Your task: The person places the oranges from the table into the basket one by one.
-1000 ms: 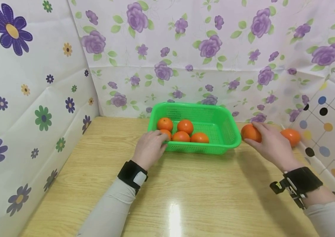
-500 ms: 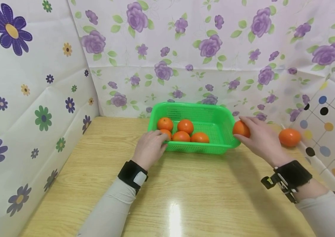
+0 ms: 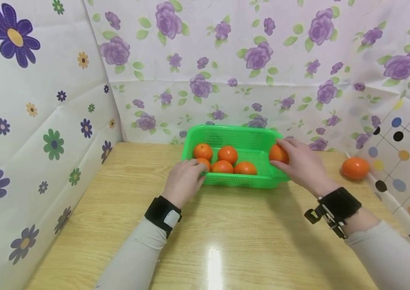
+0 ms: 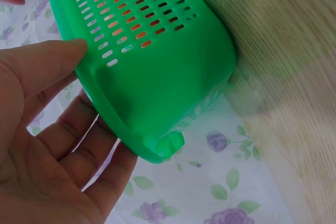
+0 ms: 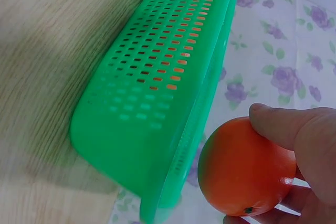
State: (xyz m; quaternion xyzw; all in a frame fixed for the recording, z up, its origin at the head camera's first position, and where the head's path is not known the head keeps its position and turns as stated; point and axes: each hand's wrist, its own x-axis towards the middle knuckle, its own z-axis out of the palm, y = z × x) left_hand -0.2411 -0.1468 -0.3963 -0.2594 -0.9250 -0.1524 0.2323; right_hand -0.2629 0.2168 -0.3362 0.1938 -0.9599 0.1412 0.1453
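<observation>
A green plastic basket (image 3: pixel 239 182) with slotted walls stands on the table, several oranges (image 3: pixel 227 154) gathered at its left end. My left hand (image 3: pixel 185 179) grips the near rim toward the left corner. In the left wrist view, the thumb (image 4: pixel 50 59) lies on the outer side of that rim and the fingers curl over the inner side. My right hand (image 3: pixel 303 163) holds another orange (image 3: pixel 278 154) between thumb and fingers, over the basket's right end. The right wrist view shows this held orange (image 5: pixel 247 166) up at rim height, a small stem mark on its skin.
One more orange (image 3: pixel 355 168) lies on the wooden table (image 3: pixel 234 233) at the right, close to the dotted side wall (image 3: pixel 408 173). A flowered cloth (image 3: pixel 223 100) rises behind the basket, and another cloth wall (image 3: pixel 45 133) borders the left side.
My right hand has carried its orange leftward from the table right of the basket to over the basket's right end. The left hand and basket have stayed put.
</observation>
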